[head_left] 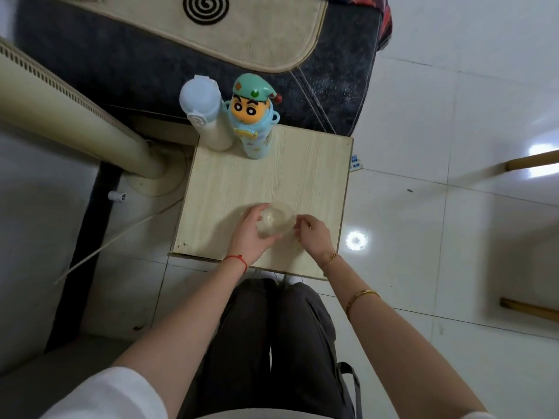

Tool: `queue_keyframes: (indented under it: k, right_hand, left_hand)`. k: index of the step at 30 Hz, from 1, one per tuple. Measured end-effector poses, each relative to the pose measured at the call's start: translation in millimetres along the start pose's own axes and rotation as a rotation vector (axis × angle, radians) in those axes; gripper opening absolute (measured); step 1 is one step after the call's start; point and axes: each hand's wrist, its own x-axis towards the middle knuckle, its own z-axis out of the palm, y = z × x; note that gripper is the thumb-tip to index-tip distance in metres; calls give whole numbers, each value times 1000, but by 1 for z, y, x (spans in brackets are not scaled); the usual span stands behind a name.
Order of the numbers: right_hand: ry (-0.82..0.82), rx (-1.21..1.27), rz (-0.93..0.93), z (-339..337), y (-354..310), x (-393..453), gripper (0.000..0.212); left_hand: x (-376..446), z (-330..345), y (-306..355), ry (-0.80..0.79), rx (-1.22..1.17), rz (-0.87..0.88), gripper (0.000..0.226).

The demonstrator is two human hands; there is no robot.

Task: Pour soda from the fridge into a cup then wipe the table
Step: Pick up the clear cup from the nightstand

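Observation:
A clear plastic cup (276,220) stands on the small pale wooden table (302,164), near its front edge. My left hand (249,234) grips the cup from the left, thumb and fingers curled around its side. My right hand (313,235) is at the cup's right side, fingertips touching or pinching its rim. The cup looks empty. No soda bottle or cloth is in view.
At the table's back edge stand a white flask with a pale blue lid (205,113) and a cartoon-figure bottle (254,122). A dark sofa with a beige mat (211,34) lies behind. A beige fan column (75,116) leans at left. White tiled floor surrounds the table.

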Motion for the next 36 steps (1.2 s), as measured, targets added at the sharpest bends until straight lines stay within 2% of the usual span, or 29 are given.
queue_keyframes:
  k: [9,15,24,31,36]
  right_hand:
    - [-43,35,-32,-6,-16,-24,33]
    - [-77,206,39,-36,-52,-81,33]
    - [-91,237,-29,-91,-119,-188,33]
    - [-26,322,-46,-125,-145,-245,31]
    - [56,440,-57,-147,-136,-277,31]
  left_hand:
    - [-11,-10,29,24,-89,35,62]
    - [-49,-50,83,-35,-99,84,61]
    - [-115,-108,180,-105,-88,165,59]
    - [-143,-127,239,-149,-7,295,60]
    - [-155,-119,271,-222,36,385,57]
